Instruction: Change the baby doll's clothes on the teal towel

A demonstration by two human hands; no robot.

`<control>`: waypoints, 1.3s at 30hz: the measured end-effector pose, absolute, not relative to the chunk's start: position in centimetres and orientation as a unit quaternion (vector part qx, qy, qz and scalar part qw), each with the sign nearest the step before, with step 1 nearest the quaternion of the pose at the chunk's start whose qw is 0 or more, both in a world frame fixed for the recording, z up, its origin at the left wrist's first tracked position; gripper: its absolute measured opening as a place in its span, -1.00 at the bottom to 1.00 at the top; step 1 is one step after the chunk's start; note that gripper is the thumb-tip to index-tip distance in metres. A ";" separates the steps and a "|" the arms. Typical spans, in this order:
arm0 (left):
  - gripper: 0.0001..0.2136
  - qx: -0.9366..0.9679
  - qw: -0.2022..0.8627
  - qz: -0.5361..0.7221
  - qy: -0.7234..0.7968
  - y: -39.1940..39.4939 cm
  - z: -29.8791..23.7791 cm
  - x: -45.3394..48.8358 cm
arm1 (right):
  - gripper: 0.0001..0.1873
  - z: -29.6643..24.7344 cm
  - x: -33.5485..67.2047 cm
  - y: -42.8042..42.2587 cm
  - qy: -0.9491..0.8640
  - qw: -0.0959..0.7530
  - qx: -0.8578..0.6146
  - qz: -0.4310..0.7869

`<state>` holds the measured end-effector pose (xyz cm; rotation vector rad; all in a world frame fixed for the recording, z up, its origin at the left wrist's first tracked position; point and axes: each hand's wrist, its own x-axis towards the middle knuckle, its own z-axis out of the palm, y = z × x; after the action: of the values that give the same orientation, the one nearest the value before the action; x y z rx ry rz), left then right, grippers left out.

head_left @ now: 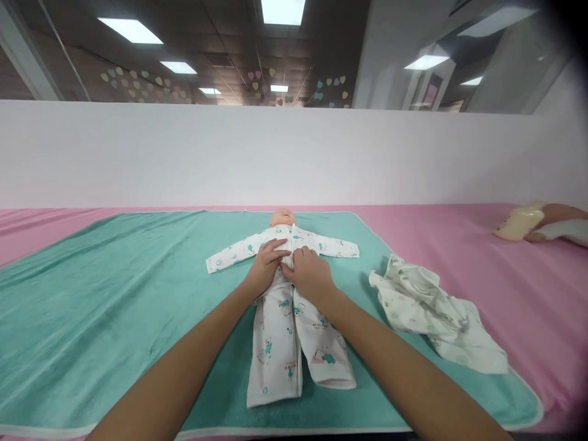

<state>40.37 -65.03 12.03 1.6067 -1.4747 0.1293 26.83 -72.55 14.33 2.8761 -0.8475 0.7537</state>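
A baby doll [282, 217] lies on its back, head away from me. It wears a white printed baby top [239, 250], sleeves spread out to both sides, and matching baby trousers [275, 352] with the legs toward me. My left hand [266, 264] rests at the front of the top, its fingers closed on the cloth near the middle. Beside it, my right hand [309, 271] pinches the top's front opening, thumb and fingers curled in. The fingertips of both hands nearly meet, and they partly hide the cloth between them.
A teal blanket [114, 306] with a white edge lies under the doll on a pink cover [528, 282]. Crumpled white printed cloth [436, 309] lies at the right. Farther right are a pale yellow bottle [519, 222] and part of another doll [565, 220]. A white wall [229, 153] stands behind.
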 end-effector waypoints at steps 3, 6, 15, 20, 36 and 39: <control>-0.70 0.657 0.469 0.023 -0.589 -65.1 12.2 40.3 | -0.71 14.5 27.1 -72.2 -0.288 0.021 0.927 0.239; -0.70 0.665 0.472 0.001 -0.579 -65.0 12.5 40.0 | -0.76 14.6 27.3 -72.2 -0.292 0.016 0.926 0.240; -0.68 0.675 0.462 -0.015 -0.575 -64.8 12.9 39.7 | -0.73 14.7 27.0 -72.1 -0.282 0.034 0.924 0.258; -0.67 0.670 0.463 -0.015 -0.580 -64.8 12.9 39.7 | -0.70 15.0 27.2 -72.0 -0.295 0.023 0.924 0.242; -0.67 0.678 0.443 0.013 -0.586 -64.7 13.0 39.5 | -0.79 14.4 25.9 -73.6 -0.202 0.007 0.940 0.274; -0.68 0.678 0.444 0.014 -0.585 -64.7 12.9 39.6 | -0.82 14.4 25.9 -74.1 -0.177 -0.030 0.941 0.287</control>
<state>39.59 -64.72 12.90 1.6810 -1.4509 0.0336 25.86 -74.06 14.39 3.0130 -0.5652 0.9199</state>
